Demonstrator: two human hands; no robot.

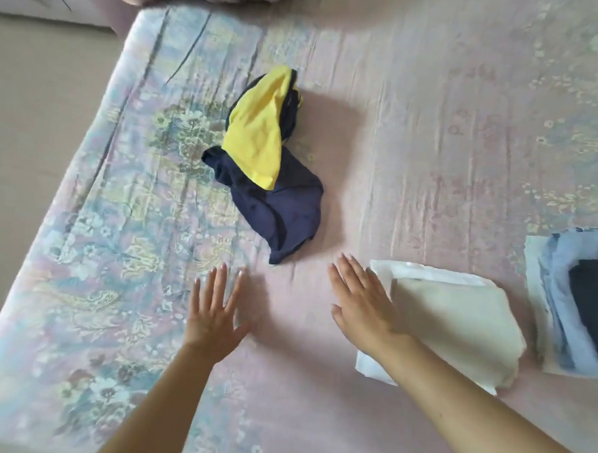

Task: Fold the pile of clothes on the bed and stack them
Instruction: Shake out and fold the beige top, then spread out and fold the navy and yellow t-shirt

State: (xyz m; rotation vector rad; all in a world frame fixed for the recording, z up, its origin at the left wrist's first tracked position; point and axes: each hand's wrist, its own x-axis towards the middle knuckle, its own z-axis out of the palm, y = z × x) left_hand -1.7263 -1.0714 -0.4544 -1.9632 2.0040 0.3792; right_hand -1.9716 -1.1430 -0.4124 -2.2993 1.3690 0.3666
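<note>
Crumpled garment point(269, 170) just beyond hands point(287, 311)

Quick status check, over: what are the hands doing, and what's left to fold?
Left hand and right hand open, empty. Crumpled navy and yellow garment unfolded ahead. Folded white pile beside right hand. Nothing in the way.

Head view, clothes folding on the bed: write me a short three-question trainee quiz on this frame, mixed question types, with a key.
1. True or false: the left hand grips the crumpled navy and yellow garment.
2. Which folded item does the right hand overlap? A) the cream and white folded stack B) the light blue denim stack with a dark piece on top
3. How many garments on the pink floral bedsheet look unfolded?

Key: 1 false, both hands are open and flat; 2 A; 3 one bundle.
</note>
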